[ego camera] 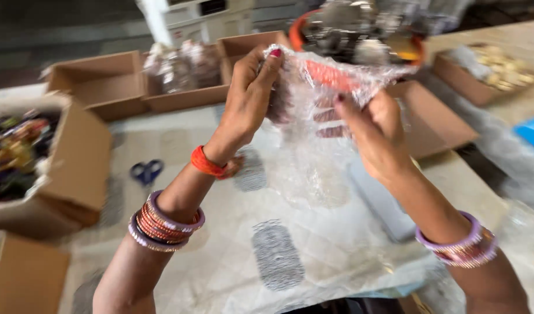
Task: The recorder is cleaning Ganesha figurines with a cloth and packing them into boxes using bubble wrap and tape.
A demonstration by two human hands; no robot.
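Observation:
Both of my hands are raised above the table and grip a clear crinkled plastic bag [313, 134] by its top edge. My left hand [249, 96] pinches the bag's upper left corner between thumb and fingers. My right hand [374, 131] holds the upper right side. The bag hangs down between them, see-through and blurred by motion. Whether anything is inside it cannot be told. I wear stacks of bangles on both wrists and an orange thread band on the left one.
A pale patterned cloth [278, 256] covers the table. Blue-handled scissors [146, 171] lie at left. Open cardboard boxes [104, 81] ring the far side; one box [22, 145] at left holds colourful items. An orange basket [360, 32] of metallic items stands behind the bag.

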